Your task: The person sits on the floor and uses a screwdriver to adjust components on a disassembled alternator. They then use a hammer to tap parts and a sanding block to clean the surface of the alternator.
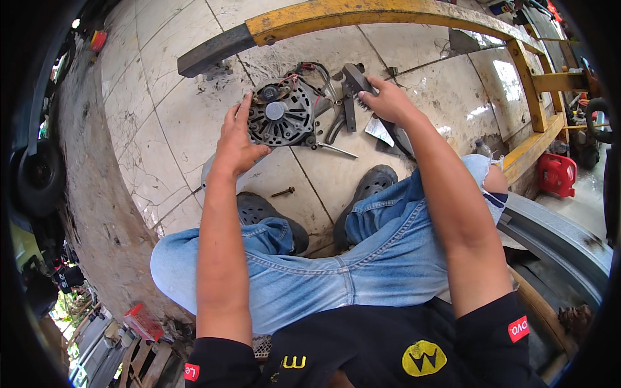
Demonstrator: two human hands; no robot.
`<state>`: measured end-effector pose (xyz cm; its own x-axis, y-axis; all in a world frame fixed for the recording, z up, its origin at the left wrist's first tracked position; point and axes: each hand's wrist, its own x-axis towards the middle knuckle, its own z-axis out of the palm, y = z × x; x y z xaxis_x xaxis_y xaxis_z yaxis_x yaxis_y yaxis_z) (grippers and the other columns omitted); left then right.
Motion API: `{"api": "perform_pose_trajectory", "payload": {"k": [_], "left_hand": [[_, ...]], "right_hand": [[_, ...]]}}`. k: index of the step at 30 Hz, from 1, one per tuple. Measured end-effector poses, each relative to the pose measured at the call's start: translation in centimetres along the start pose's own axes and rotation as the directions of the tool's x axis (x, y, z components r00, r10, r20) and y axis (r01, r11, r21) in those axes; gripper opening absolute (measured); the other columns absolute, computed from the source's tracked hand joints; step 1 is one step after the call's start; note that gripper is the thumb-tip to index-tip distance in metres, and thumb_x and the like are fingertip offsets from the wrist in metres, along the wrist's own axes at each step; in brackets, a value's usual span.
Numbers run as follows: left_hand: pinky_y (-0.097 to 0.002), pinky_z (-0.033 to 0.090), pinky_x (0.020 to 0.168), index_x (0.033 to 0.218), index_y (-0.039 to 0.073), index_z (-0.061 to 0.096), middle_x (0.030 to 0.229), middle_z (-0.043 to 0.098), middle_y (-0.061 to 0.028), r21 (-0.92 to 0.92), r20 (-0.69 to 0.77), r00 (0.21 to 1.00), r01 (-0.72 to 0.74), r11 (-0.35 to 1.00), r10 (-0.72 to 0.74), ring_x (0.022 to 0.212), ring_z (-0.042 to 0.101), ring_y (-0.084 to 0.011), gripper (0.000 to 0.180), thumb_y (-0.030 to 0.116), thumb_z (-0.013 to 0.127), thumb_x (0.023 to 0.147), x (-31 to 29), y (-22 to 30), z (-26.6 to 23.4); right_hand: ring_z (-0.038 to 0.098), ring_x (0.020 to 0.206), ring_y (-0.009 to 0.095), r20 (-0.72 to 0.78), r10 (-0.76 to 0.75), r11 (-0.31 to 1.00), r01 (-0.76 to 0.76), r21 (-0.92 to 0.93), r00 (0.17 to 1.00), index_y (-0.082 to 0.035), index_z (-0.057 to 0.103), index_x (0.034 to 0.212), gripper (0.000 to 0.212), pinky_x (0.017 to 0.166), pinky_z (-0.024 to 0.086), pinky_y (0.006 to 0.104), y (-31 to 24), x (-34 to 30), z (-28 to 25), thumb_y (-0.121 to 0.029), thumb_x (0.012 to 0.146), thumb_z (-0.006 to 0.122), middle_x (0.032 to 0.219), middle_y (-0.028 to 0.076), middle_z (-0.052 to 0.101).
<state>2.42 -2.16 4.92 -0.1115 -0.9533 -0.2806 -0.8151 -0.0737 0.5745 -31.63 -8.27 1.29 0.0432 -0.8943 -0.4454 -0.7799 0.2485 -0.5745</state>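
The left hand [234,143] is half spread against the left side of a round, slotted metal motor part [299,132], fingers along its rim and thumb at its near edge; whether it grips or merely steadies the part cannot be told. The right hand [389,102] is closed around a dark bristled brush [357,79], held to the right of the motor part and apart from it. So the motor part lies between the hands, directly beside the left, on the tiled floor [162,145], well in from the floor's left edge, where rough concrete [103,187] begins. Wires [312,66] loop at its far right corner. A metal rod [337,150] lies by its near right corner. Nearer the person, a bolt [283,192] lies between the two shoes [374,181]. A yellow frame [362,14] spans the floor's far side.
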Motion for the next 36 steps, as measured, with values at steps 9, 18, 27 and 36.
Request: {"api": "perform_pose_trajectory", "payload": {"k": [9,18,27,36], "left_hand": [[-0.0403,0.039,0.114,0.16,0.02,0.019,0.148,0.038,-0.0187,-0.102,0.022,0.998,0.06,0.993,-0.058,0.138,0.039,-0.0354,0.124,0.003,0.085,0.057,-0.2,-0.2,-0.7],[-0.0434,0.033,0.118,0.16,0.013,0.008,0.155,0.031,-0.0248,-0.111,0.024,0.999,0.044,0.993,-0.041,0.142,0.035,-0.04,0.136,0.024,0.095,0.056,-0.4,1.3,0.6],[-0.0441,0.034,0.117,0.16,0.014,0.012,0.153,0.035,-0.0235,-0.091,-0.005,0.999,-0.034,0.995,0.034,0.141,0.037,-0.0413,0.132,0.021,0.094,0.056,-0.4,0.5,0.7],[-0.0438,0.031,0.119,0.16,0.016,0.014,0.155,0.034,-0.02,-0.112,0.03,1.0,0.004,0.994,-0.001,0.143,0.034,-0.0383,0.13,0.013,0.093,0.056,-0.1,1.6,-0.2]], "right_hand": [[0.06,0.12,0.039,-0.127,0.438,0.888,-0.408,0.211,0.89,-0.007,0.058,0.131,0.052,0.103,0.046,0.0446,3.8,1.1,8.5,-0.038,0.09,0.063,0.125,0.024,0.065],[0.06,0.119,0.04,-0.037,0.491,0.871,-0.489,0.052,0.87,-0.004,0.049,0.134,0.057,0.1,0.047,0.0473,6.8,0.7,11.4,-0.039,0.091,0.064,0.122,0.025,0.064],[0.043,0.137,0.035,-0.208,0.717,0.687,-0.725,0.05,0.666,-0.013,0.048,0.139,0.065,0.107,0.039,0.0508,7.7,1.2,9.8,-0.046,0.087,0.069,0.145,0.015,0.044],[0.06,0.123,0.033,-0.044,0.625,0.776,-0.614,0.141,0.779,-0.014,0.071,0.121,0.039,0.105,0.046,0.0432,10.3,3.1,10.0,-0.027,0.085,0.061,0.129,0.02,0.064]]}}
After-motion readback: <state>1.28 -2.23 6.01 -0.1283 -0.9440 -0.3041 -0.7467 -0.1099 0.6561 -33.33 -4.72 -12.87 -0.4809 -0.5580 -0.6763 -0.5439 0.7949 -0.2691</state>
